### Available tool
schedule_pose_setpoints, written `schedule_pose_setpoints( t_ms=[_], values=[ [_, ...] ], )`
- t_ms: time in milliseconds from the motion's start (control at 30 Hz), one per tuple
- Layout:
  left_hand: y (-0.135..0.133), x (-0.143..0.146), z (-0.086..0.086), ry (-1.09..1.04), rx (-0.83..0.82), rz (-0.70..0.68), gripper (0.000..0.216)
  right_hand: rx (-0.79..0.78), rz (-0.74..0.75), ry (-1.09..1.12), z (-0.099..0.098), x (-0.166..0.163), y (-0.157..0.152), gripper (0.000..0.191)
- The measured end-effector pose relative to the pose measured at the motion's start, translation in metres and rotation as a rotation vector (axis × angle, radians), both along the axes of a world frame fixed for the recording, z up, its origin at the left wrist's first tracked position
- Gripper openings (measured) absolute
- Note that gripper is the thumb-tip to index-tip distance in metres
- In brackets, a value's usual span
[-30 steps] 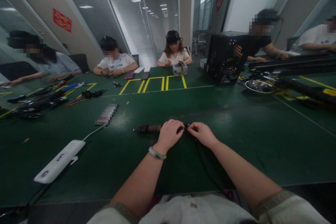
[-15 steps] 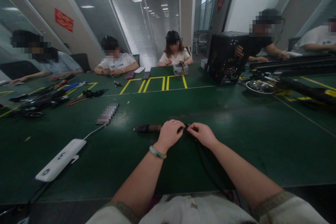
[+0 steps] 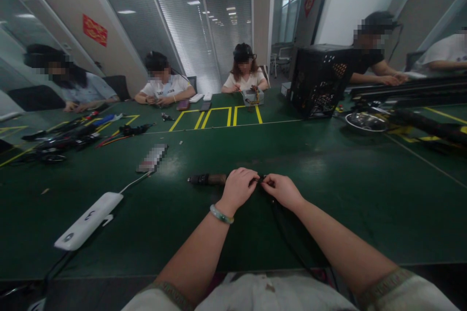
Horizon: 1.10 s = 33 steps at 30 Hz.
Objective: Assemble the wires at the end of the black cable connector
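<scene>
A dark, tube-shaped electric screwdriver (image 3: 215,180) lies crosswise on the green table, its narrow metal tip pointing left. My left hand (image 3: 241,185), with a jade-like bangle on the wrist, covers its middle and right part, fingers closed around it. Close beside it, my right hand (image 3: 282,188) is closed in a pinch at the tool's right end. The fingertips of both hands almost meet there, and what lies between them is too small and dark to make out. A black cable (image 3: 286,228) runs from near my right hand down to the table's front edge.
On the left, a white power bank (image 3: 89,221) is wired to a phone (image 3: 152,158). Dark tools and cables (image 3: 69,138) are piled farther left. A black computer case (image 3: 319,82) and a metal bowl (image 3: 365,122) stand back right. Several people sit around the table.
The view has shifted slightly, moving the scene a little to the right. My hands keep their place at the electric screwdriver, with only small finger movement. The person at far left has drawn their hands together.
</scene>
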<state>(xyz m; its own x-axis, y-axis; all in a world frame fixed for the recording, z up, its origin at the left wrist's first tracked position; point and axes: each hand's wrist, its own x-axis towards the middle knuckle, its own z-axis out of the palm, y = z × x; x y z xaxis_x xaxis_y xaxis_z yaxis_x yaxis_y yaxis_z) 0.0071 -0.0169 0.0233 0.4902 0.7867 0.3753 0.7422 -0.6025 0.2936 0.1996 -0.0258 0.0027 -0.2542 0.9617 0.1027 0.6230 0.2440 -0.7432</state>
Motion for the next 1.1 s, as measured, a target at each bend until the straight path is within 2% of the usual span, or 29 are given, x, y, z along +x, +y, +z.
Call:
schedule_pose_setpoints(
  t_ms=[333,1100],
  values=[
    [0.0012,-0.0018,-0.0004,0.005,0.003,-0.005,0.017,0.022,-0.034,0.015,0.0062,0.0022,-0.0003,0.016],
    [-0.0002,-0.0016,0.0022,0.007,-0.001,-0.012,0.011,0.0,-0.011,0.025,0.0005,0.0044,0.0044,0.017]
  ],
)
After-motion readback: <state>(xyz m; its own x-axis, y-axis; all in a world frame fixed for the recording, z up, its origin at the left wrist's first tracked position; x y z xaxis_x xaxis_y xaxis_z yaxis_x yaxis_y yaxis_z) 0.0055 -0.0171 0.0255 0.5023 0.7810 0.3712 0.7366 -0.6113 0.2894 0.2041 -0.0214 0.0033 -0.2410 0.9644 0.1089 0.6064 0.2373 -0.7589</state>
